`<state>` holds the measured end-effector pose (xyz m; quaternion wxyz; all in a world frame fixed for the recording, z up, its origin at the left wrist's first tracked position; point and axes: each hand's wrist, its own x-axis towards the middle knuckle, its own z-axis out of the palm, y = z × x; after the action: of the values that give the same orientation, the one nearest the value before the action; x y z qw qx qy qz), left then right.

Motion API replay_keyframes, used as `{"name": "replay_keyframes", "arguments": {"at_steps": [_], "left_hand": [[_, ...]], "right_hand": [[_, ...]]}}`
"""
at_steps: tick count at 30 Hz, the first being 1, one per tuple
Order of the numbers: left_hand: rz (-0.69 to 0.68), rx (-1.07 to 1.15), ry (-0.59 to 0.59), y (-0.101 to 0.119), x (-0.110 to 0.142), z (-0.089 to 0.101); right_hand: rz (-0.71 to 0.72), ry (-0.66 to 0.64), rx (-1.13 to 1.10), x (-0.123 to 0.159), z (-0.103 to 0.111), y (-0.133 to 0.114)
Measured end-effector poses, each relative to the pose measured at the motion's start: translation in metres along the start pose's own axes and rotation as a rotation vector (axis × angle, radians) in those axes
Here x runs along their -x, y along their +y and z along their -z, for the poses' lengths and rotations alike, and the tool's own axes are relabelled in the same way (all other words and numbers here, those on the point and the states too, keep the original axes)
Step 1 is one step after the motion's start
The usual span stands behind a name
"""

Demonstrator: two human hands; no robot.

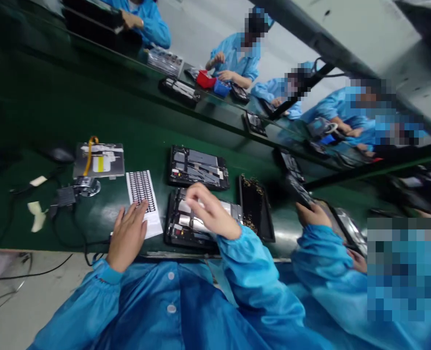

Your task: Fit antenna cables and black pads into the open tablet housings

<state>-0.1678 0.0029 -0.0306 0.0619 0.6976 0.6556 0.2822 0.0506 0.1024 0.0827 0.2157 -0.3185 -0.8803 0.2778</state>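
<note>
My left hand lies flat with fingers stretched out, its fingertips on a white sheet of small black stickers. My right hand hovers over an opened tablet chassis at the near edge of the green belt; its fingers are curled together, and whether they pinch anything is too small to tell. A second opened chassis lies just behind the first. A black tray holding small gold-coloured parts stands right of the near chassis.
A grey panel with a yellow ribbon cable and black cables lie to the left on the green conveyor belt. A co-worker's hand holds a device at my right. Several people in blue coats sit across the belt.
</note>
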Motion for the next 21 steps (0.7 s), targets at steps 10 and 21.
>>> {"name": "replay_keyframes", "arguments": {"at_steps": [10,21], "left_hand": [[-0.347,0.297,-0.026,0.104,-0.006,-0.011],[-0.267,0.383,-0.135,0.102,-0.009,-0.031]], "right_hand": [[-0.334,0.18,0.159,0.153,-0.025,0.002],[-0.336,0.158,0.294,0.136,-0.045,0.001]]}}
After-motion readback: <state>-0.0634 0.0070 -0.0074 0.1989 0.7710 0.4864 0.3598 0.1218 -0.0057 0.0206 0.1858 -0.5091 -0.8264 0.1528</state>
